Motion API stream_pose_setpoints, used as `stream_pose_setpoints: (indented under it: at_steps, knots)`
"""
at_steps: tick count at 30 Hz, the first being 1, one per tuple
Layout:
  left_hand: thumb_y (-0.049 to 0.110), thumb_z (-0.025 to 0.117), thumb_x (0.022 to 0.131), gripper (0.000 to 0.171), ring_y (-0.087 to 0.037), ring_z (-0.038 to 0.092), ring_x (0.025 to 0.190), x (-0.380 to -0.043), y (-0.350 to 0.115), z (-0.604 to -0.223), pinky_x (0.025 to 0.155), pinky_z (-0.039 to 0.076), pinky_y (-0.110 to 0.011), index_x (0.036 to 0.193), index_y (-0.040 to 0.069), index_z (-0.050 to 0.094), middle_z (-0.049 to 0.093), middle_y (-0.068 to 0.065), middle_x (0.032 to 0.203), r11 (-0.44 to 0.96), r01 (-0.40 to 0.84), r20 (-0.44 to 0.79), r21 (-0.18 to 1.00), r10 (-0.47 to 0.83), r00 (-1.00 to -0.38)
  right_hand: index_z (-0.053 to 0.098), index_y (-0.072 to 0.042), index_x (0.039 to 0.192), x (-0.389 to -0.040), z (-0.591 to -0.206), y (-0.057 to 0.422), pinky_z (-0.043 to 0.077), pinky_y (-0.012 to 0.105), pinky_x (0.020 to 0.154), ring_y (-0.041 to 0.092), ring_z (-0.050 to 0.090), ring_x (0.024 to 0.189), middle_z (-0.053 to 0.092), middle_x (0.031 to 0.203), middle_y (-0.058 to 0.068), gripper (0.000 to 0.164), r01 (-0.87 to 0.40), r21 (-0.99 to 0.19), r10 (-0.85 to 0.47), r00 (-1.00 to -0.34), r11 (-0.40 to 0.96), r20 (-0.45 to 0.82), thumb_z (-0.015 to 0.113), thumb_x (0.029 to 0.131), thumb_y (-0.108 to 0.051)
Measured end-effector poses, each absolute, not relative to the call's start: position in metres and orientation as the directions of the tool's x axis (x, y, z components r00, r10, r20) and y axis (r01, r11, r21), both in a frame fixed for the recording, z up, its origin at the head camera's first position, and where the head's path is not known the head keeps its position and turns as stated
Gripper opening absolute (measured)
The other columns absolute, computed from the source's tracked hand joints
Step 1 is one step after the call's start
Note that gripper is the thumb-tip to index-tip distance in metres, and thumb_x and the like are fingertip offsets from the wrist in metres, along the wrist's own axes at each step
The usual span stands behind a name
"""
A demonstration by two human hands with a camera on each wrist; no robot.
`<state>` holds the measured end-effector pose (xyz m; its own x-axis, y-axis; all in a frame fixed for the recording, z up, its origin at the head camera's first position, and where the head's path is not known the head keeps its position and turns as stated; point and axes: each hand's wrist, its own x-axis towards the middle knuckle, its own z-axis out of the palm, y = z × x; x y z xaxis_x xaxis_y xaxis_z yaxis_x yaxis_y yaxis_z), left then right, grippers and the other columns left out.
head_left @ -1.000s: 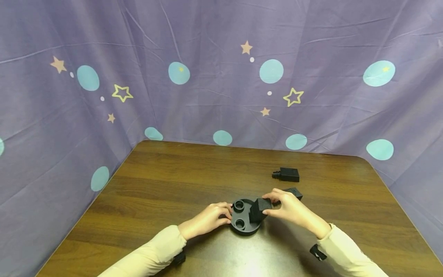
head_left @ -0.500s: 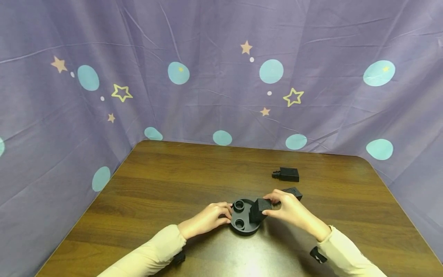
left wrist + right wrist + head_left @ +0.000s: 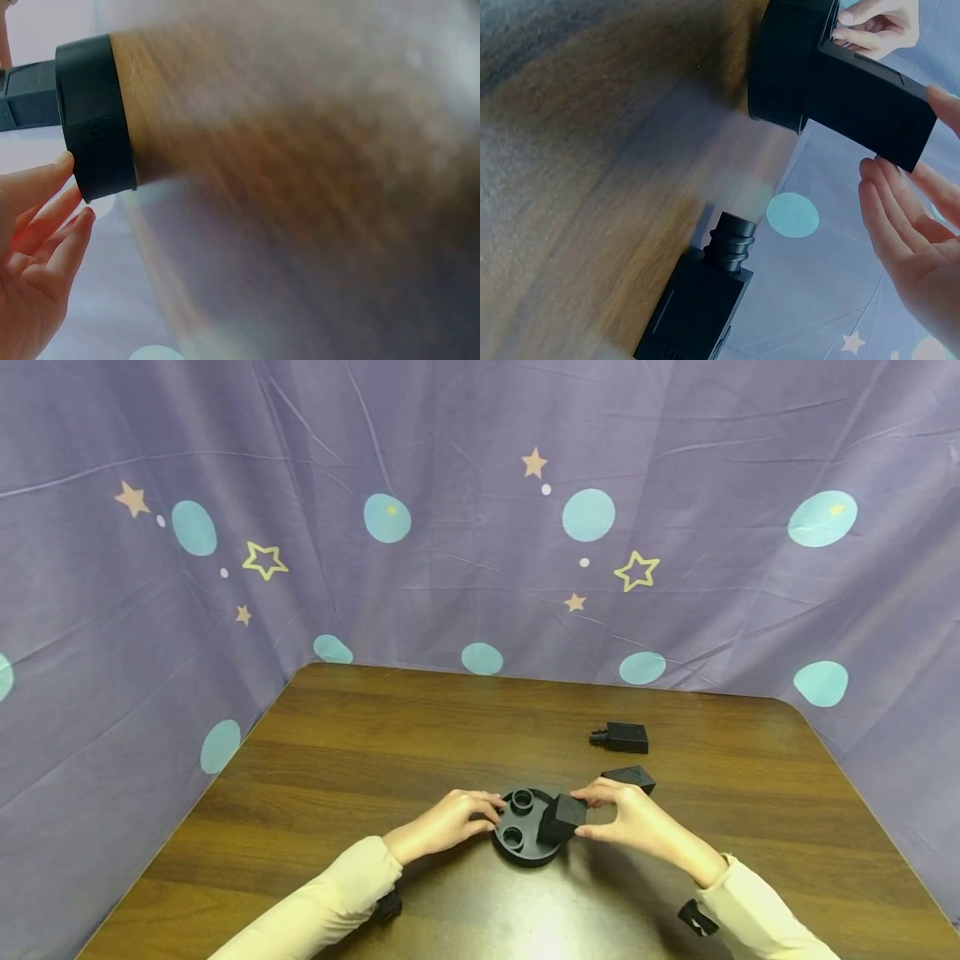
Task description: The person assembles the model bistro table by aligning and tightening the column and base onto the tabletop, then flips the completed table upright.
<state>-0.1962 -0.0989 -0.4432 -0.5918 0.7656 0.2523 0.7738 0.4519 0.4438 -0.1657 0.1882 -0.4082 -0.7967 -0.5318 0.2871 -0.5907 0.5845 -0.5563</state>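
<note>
A round black base (image 3: pixel 530 833) with a raised rim lies on the table, two round sockets showing on its left half. My left hand (image 3: pixel 452 822) holds its left edge, thumb and fingertips at the outer wall (image 3: pixel 96 120). On the base's right half stands a black rectangular block (image 3: pixel 566 817), tilted to the right. My right hand (image 3: pixel 626 822) pinches the upper end of that block (image 3: pixel 874 101) between thumb and fingers. The block's lower end is hidden inside the base.
Behind my right hand a similar black block (image 3: pixel 633 777) lies on the wooden table (image 3: pixel 390 735); its ridged round neck (image 3: pixel 730 240) shows in the right wrist view. Another black block with a neck (image 3: pixel 626 737) lies farther back. A patterned curtain (image 3: pixel 480 527) hangs behind.
The base has turned slightly clockwise as seen from the head, its sockets shifting round. The block and my right hand have moved a little nearer; my left hand has shifted slightly left.
</note>
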Motion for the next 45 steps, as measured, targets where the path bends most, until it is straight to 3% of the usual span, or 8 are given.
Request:
stream_pose_setpoints:
  at_steps: [10,18,25,30,39,45]
  knots:
    - [0.005,0.063,0.079,0.011,-0.023,0.054,0.108,-0.204,-0.099,-0.441,0.091,0.042,-0.029,0.088,0.004,0.069,0.062,-0.009,0.11,0.443,0.765,0.247,0.467,0.766,-0.594,0.064,-0.008,0.107,-0.162,-0.412,0.19,0.049,0.027,0.07,0.006,0.056,0.08,0.06,0.09,-0.007,0.044,-0.608,-0.572,-0.562,-0.776,0.55,0.285,0.076,0.067,-0.022]
    - [0.0,0.06,0.08,0.016,-0.024,0.053,0.109,-0.209,-0.094,-0.441,0.093,0.041,-0.029,0.093,0.003,0.068,0.06,-0.009,0.112,0.435,0.763,0.237,0.478,0.773,-0.589,0.059,-0.003,0.111,-0.16,-0.419,0.182,0.049,0.027,0.067,0.005,0.055,0.078,0.061,0.09,-0.002,0.046,-0.656,-0.588,-0.596,-0.73,0.473,0.335,0.074,0.068,-0.01]
    - [0.005,0.057,0.084,0.016,-0.021,0.053,0.108,-0.207,-0.086,-0.438,0.093,0.041,-0.031,0.097,0.004,0.067,0.061,-0.01,0.111,0.469,0.723,0.256,0.507,0.719,-0.646,0.059,0.0,0.109,-0.156,-0.42,0.172,0.05,0.03,0.07,0.008,0.06,0.079,0.064,0.084,-0.002,0.041,-0.641,-0.614,-0.609,-0.732,0.461,0.306,0.071,0.07,-0.006]
    - [0.008,0.058,0.084,0.017,-0.019,0.056,0.102,-0.196,-0.081,-0.432,0.089,0.043,-0.031,0.099,0.004,0.066,0.062,-0.008,0.105,0.419,0.7,0.33,0.578,0.664,-0.671,0.059,0.0,0.11,-0.157,-0.419,0.172,0.05,0.031,0.072,0.011,0.061,0.08,0.064,0.084,-0.003,0.04,-0.637,-0.625,-0.635,-0.721,0.451,0.276,0.07,0.072,-0.007]
    - [0.019,0.057,0.086,0.023,-0.015,0.056,0.101,-0.171,-0.069,-0.424,0.088,0.043,-0.027,0.103,0.005,0.063,0.063,-0.003,0.104,0.365,0.667,0.35,0.649,0.635,-0.688,0.061,-0.003,0.107,-0.176,-0.423,0.202,0.05,0.036,0.073,0.019,0.06,0.083,0.064,0.09,0.005,0.033,-0.57,-0.638,-0.55,-0.793,0.518,0.262,0.069,0.076,-0.009]
    - [0.032,0.062,0.082,0.037,-0.018,0.057,0.095,-0.158,-0.061,-0.423,0.082,0.046,-0.029,0.109,0.007,0.059,0.061,-0.002,0.104,0.386,0.622,0.301,0.681,0.627,-0.719,0.062,-0.002,0.104,-0.191,-0.426,0.22,0.047,0.039,0.078,0.024,0.058,0.091,0.063,0.097,0.007,0.035,-0.588,-0.526,-0.498,-0.806,0.614,0.32,0.071,0.071,-0.005]
